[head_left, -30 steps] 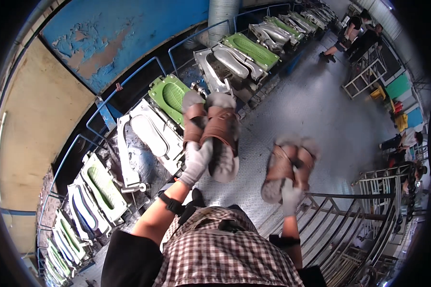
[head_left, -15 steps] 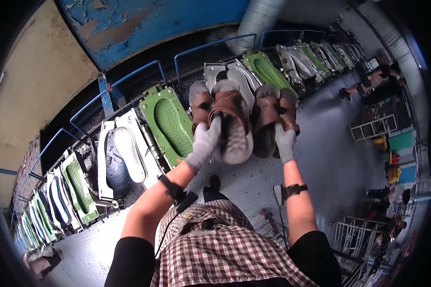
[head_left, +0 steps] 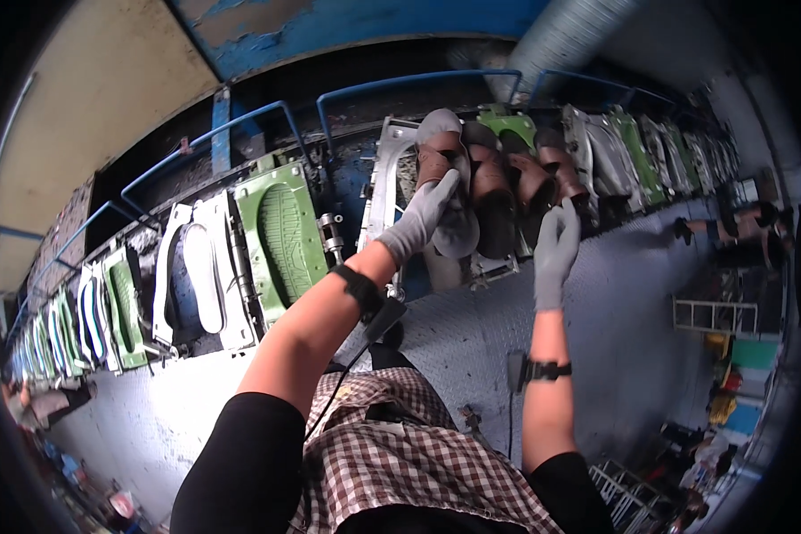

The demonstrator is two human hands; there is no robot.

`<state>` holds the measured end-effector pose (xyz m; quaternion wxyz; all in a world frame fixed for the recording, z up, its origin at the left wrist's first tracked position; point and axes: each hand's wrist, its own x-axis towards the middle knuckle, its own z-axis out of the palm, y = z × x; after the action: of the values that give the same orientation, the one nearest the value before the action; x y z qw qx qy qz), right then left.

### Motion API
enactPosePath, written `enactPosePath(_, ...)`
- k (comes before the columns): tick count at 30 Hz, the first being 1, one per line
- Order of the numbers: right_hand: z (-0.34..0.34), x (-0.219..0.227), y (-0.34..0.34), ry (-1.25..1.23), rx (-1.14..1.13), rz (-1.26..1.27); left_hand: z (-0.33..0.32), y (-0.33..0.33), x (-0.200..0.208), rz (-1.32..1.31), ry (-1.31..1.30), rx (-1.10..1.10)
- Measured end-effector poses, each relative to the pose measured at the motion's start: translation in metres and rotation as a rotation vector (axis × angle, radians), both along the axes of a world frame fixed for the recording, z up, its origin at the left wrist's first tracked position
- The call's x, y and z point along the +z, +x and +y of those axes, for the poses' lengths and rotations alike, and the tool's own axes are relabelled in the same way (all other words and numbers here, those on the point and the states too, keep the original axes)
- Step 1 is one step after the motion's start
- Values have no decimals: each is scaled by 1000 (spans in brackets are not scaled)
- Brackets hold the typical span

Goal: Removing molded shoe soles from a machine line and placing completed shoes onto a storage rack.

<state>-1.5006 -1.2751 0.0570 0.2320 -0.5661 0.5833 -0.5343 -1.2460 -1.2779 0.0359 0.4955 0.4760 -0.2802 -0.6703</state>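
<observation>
Several brown strapped sandals with greyish soles rest side by side across a metal shoe mould and a green mould. My left hand, in a light grey glove, is closed on the strap of the leftmost sandal. Just below the rightmost sandal, my gloved right hand has its fingers stretched out and holds nothing. Between these lie two more, a sandal and another sandal. The moulds beneath are partly hidden.
A long row of moulds runs both ways, including a green mould and a white mould. Blue rails stand behind it. Grey textured floor lies on my side. At the right are people and a rack.
Both hands have carried the sandals onto the moulds, where they now lie side by side. My right hand has let go and drawn back slightly; my left still grips a sandal.
</observation>
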Motion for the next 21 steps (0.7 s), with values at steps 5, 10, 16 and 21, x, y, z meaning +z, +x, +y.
enactPosePath(5, 81, 4, 117, 148, 467, -61, 66, 41, 9, 74, -336, 93)
enactPosePath(10, 109, 1, 200, 404, 558, -206, 178, 148, 50, -195, -282, 62)
enactPosePath(16, 138, 18, 307, 355, 728, -173, 259, 356, -8, -1162, 171, 815)
enactPosePath(21, 163, 10, 410, 468, 724, -177, 265, 444, -127, -145, 216, 565)
